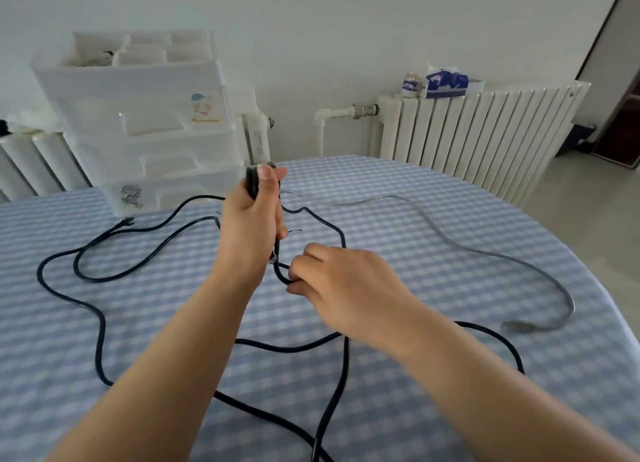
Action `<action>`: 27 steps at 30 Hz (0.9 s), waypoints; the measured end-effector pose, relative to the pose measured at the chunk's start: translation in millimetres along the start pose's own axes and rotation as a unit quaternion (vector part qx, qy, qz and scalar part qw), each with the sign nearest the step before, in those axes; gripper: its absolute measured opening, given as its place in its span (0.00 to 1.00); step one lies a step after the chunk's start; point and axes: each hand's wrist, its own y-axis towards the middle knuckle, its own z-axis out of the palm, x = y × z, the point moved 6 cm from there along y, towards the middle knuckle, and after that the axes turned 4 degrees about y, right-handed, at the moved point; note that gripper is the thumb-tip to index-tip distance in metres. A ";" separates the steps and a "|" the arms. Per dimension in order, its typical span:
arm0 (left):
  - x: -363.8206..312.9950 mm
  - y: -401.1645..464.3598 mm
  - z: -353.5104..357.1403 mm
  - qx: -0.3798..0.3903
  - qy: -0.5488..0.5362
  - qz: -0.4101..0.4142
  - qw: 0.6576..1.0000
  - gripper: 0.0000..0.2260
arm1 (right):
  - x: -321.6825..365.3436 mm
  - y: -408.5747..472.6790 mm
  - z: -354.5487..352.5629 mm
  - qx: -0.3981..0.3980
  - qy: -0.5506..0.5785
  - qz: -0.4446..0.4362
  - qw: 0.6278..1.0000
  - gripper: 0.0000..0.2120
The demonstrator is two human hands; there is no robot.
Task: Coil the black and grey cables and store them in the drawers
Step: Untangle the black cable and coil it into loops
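- Left hand [252, 219] is raised above the table [450, 219], just in front of the drawers [138, 122] — fingers curled tight round the first loops of the black cable [100, 326], thumb up by the loop top.
- Right hand [346, 281] sits nearer the camera than the drawers, low over the cloth; fingers pinch the black cable where it bends below the left hand, feeding the next turn.
- Rest of the black cable sprawls in wide loops in front of the drawers, one end plug lying right by the drawer base, other runs trailing off the near table edge.
- Grey cable [485, 250] lies to the right of the drawers, untouched, its plug end furthest from them, toward the table's right edge.
- All drawers look closed; can't tell what's inside beyond clutter in the top tray.
- Judged stage: early coiling, only a few turns in hand.
- Risks, as I judge them:
  - black runs cross each other near the camera — pulling fast could cinch a knot or kink.
  - slack hanging off the near edge may drag, snag, or tug the coil out of the left grip.
  - black cable crosses close to the grey near the left hand; a hard pull could drag the grey along w/ it.
  - plug by the drawer base could catch there when reeled in.
  - both hands busy, so opening a drawer later means the coil may spring loose.
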 end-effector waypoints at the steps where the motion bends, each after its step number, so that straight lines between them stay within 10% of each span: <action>1: 2.0 -0.1 4.0 0.024 0.014 -0.007 1.000 0.17 | 0.2 -0.1 -3.0 -0.018 -0.003 -0.021 1.000 0.10; 10: 18.3 -22.7 37.0 0.316 0.108 -0.084 0.939 0.30 | -20.2 -3.4 -32.4 -0.099 0.063 -0.018 0.993 0.12; 19: 22.9 -38.3 47.3 0.411 -0.050 -0.226 0.882 0.24 | -72.3 -9.7 -35.5 -0.115 0.139 0.255 0.950 0.28; 22: 23.9 -42.1 47.5 0.443 -0.090 -0.246 0.857 0.23 | -85.0 -8.7 -26.0 -0.105 0.330 0.287 0.893 0.22; 27: 22.0 -40.7 45.5 0.475 -0.090 -0.229 0.845 0.16 | -91.1 -10.7 -19.5 -0.089 0.698 0.261 0.662 0.12</action>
